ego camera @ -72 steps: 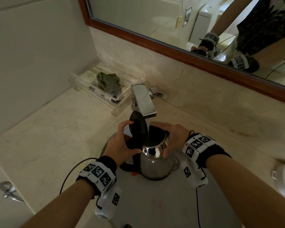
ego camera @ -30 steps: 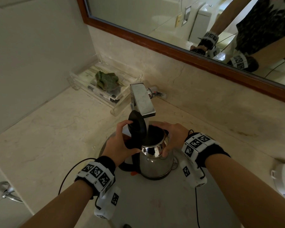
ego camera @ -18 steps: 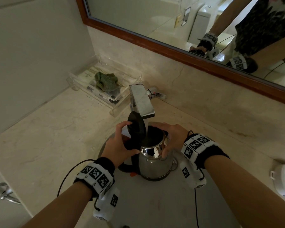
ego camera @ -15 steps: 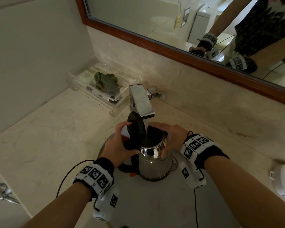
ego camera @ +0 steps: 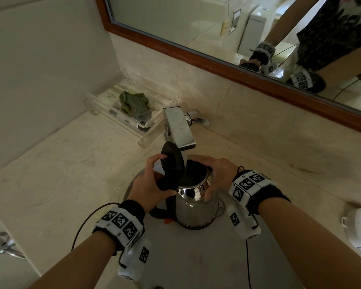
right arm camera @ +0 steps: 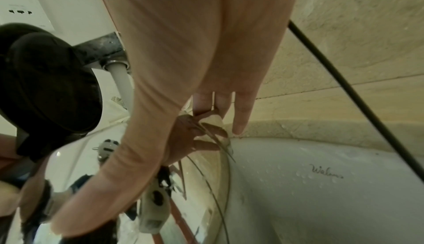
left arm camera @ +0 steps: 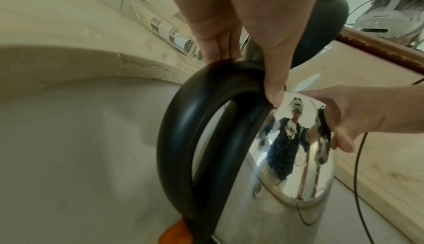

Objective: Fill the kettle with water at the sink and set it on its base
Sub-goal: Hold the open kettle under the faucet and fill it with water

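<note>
At frame centre in the sink [ego camera: 196, 257], our kettle [ego camera: 196, 207] stands upright, mouth directly beneath the faucet [ego camera: 178, 127], our left hand [ego camera: 152, 184] curled round its handle, our right hand [ego camera: 217, 176] cupping the rim.

This is a bathroom. A big mirror [ego camera: 248, 38] with a brown wood frame hangs over a stone bench [ego camera: 61, 174] with a sink [ego camera: 196, 257] and a shiny tap [ego camera: 178, 130]. The mirror shows a white toilet tank [ego camera: 248, 32].
</note>
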`<state>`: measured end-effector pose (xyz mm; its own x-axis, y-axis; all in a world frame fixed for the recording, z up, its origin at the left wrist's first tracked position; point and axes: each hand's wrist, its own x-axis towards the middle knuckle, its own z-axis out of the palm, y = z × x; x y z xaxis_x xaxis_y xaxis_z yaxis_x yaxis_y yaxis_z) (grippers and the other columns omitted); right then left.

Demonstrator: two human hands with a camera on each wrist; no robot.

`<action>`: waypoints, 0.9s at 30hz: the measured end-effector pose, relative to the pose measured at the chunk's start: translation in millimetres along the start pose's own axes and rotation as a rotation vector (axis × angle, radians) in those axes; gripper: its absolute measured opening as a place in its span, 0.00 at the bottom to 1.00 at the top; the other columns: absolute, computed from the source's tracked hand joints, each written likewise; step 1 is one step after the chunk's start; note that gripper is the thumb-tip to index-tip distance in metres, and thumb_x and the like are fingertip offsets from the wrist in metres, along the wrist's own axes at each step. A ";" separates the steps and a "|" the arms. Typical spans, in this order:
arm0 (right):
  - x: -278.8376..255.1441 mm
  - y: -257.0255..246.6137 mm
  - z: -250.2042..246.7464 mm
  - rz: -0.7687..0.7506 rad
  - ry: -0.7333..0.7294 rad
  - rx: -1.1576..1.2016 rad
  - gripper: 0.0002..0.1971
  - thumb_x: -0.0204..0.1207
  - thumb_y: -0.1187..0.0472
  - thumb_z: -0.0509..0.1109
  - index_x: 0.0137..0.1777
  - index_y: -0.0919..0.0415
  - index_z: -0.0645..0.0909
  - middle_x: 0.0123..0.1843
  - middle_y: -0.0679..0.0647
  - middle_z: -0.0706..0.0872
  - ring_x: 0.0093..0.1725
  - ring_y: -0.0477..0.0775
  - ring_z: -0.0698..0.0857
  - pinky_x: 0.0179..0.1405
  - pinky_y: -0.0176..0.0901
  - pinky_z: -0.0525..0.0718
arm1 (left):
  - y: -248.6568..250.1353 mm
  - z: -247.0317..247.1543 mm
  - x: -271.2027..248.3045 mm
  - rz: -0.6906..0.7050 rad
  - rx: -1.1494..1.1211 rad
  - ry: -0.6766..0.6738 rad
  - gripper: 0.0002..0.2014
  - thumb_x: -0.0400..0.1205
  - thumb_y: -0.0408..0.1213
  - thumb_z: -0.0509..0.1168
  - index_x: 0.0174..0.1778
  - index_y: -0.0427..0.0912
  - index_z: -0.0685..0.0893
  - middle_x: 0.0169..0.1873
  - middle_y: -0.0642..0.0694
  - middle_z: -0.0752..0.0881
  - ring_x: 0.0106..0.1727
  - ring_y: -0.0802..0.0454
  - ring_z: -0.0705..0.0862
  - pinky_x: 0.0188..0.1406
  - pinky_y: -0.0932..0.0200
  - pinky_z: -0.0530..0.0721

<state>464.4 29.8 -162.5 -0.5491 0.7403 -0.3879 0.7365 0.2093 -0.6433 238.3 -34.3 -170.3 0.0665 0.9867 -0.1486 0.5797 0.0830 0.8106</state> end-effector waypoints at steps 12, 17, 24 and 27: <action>-4.2 -5.1 -1.2 -0.020 0.020 0.023 0.57 0.48 0.60 0.88 0.77 0.43 0.61 0.76 0.42 0.69 0.69 0.35 0.64 0.68 0.31 0.62 | 0.4 -0.4 -0.9 0.019 0.011 0.012 0.45 0.63 0.33 0.79 0.58 0.73 0.54 0.39 0.47 0.88 0.42 0.53 0.86 0.45 0.59 0.83; -2.4 -0.6 1.3 -0.002 0.022 0.020 0.58 0.46 0.57 0.88 0.77 0.41 0.61 0.77 0.44 0.69 0.72 0.40 0.66 0.69 0.34 0.63 | 0.8 0.0 -1.1 0.018 0.015 0.011 0.45 0.64 0.33 0.79 0.59 0.71 0.54 0.39 0.46 0.88 0.42 0.53 0.86 0.44 0.59 0.83; -1.4 0.1 1.0 0.008 0.021 0.023 0.58 0.46 0.57 0.88 0.77 0.40 0.60 0.77 0.42 0.69 0.71 0.38 0.66 0.68 0.33 0.64 | 2.5 -0.2 -1.8 0.019 0.013 0.013 0.45 0.64 0.34 0.79 0.59 0.71 0.54 0.39 0.46 0.88 0.42 0.53 0.86 0.44 0.59 0.83; 0.4 2.3 2.3 0.015 0.022 0.014 0.58 0.45 0.55 0.88 0.77 0.38 0.60 0.77 0.44 0.69 0.76 0.46 0.68 0.72 0.38 0.65 | 2.7 -0.1 -1.8 0.015 0.014 0.012 0.44 0.64 0.34 0.79 0.59 0.71 0.54 0.39 0.46 0.87 0.41 0.54 0.86 0.42 0.62 0.81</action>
<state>465.0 29.2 -165.7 -0.5291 0.7569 -0.3835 0.7391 0.1891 -0.6465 239.6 -35.8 -167.8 0.0657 0.9893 -0.1301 0.5903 0.0666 0.8044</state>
